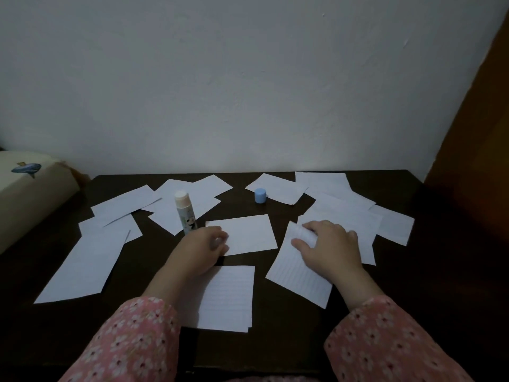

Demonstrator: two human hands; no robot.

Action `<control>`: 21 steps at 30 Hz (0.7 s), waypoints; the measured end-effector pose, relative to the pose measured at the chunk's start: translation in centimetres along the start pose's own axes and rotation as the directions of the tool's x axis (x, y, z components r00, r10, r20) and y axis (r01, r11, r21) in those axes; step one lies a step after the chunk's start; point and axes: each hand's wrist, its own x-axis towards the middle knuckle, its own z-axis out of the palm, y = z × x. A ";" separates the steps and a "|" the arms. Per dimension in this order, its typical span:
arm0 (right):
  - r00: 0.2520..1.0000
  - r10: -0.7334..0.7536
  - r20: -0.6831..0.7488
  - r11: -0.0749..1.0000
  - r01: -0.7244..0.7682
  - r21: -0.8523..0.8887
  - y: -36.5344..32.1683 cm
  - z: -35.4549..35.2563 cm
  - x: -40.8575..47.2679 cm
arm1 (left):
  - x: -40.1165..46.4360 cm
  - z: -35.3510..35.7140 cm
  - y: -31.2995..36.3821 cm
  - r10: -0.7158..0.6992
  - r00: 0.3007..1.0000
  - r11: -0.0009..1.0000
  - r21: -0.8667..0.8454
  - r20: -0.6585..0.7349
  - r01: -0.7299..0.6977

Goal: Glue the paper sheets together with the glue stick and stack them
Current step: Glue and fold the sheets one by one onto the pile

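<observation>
The dark table (275,351) carries everything, and the uncapped glue stick (185,213) standing upright on it serves as my marker. Loose paper sheets (80,268) lie scattered left of and behind the stick, with more spread well to its right. A small stack (228,296) sits in front of the stick, nearest the person, and a single middle sheet (245,234) lies just right of it.

The left hand (205,248), right beside the stick's base, rests with loosely curled fingers on that middle sheet's near corner; whether it pinches the paper I cannot tell. The right hand (329,248), further right of the stick, curls its fingers round the lifted edge of a slanted sheet (297,274), peeling it up.

To do this well, I'd judge she should lift that sheet clear of the ones beneath, so only one comes away, and square it over the middle sheet before pressing.

The blue cap (260,195) stands behind and right of the stick. The stick itself stands close to the left wrist and could be knocked over.
</observation>
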 end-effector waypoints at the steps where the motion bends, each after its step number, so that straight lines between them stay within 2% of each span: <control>1: 1.000 -0.006 -0.030 0.999 0.007 0.045 -0.2 -0.2 0.1 | -0.1 -0.1 -0.1 0.003 1.000 1.000 0.002 0.007 -0.003; 5: 0.986 0.008 -0.167 0.953 0.043 0.301 -1.5 -0.6 0.4 | -0.1 -0.1 -0.4 0.001 1.000 1.000 -0.023 0.025 0.000; 8: 0.981 0.087 -0.176 0.849 0.019 0.528 -2.5 -0.5 0.8 | -0.2 0.0 -0.1 0.032 0.999 0.995 -0.089 -0.037 -0.036; 10: 0.980 0.152 -0.128 0.740 -0.027 0.672 -3.3 -0.1 1.3 | -0.4 -0.1 0.7 0.034 0.995 0.964 -0.260 -0.092 -0.057; 12: 0.978 0.201 -0.054 0.633 -0.088 0.770 -4.2 0.6 1.8 | -0.7 -0.4 1.8 0.013 0.999 0.893 -0.450 -0.034 -0.027; 15: 0.977 0.210 0.037 0.557 -0.151 0.817 -5.6 1.7 2.3 | -0.6 -0.3 2.5 0.008 0.994 0.812 -0.581 0.105 0.055; 18: 0.979 0.201 0.032 0.552 -0.141 0.822 -6.4 2.5 2.5 | -0.1 -0.3 2.0 -0.089 0.996 0.778 -0.622 0.029 0.088; 21: 0.981 0.194 0.004 0.619 -0.126 0.775 -5.9 3.2 3.0 | 0.3 -0.9 0.9 -0.201 0.979 0.719 -0.684 -0.032 0.125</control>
